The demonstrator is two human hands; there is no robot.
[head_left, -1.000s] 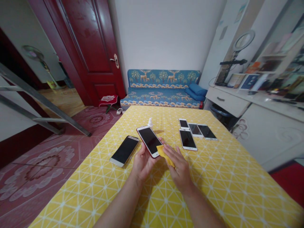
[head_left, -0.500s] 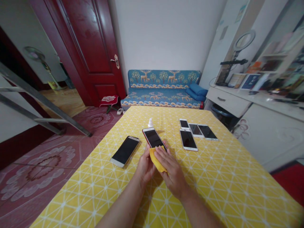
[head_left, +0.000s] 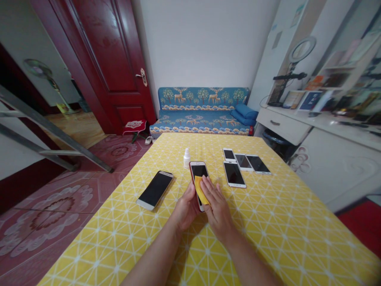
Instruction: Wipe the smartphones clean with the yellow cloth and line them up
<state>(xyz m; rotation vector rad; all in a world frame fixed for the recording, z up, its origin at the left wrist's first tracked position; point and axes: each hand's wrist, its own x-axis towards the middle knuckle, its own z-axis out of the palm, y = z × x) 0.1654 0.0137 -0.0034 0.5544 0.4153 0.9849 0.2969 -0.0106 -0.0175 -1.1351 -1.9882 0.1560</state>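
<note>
yellow-patterned tablecloth (head_left: 119,238): phone (head_left: 199,170) held in left hand (head_left: 185,206), long axis near twelve-to-six, right hand (head_left: 216,204) holding yellow cloth (head_left: 201,194) against it from four o'clock, grip underneath unclear.

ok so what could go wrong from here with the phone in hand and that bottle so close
The red-edged phone might slip: the left hand holds it low along its left edge while the right hand presses the yellow cloth onto its screen.

The white bottle stands upright near the phone's upper left corner, so a stray nudge could tip it over.
</note>
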